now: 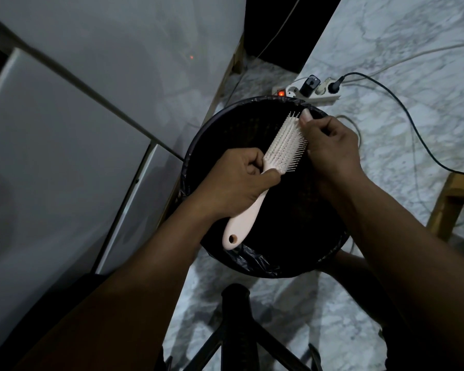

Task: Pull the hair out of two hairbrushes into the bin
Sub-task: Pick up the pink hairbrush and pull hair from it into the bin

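We reach both forearms down over the round black bin, lined with a dark bag, on the marble floor. Our left hand is clenched around the neck of the pale pink hairbrush, holding it tilted above the bin's opening, bristles facing right. Our right hand pinches at the bristles near the brush's tip; any hair there is too fine to see. No writing is readable.
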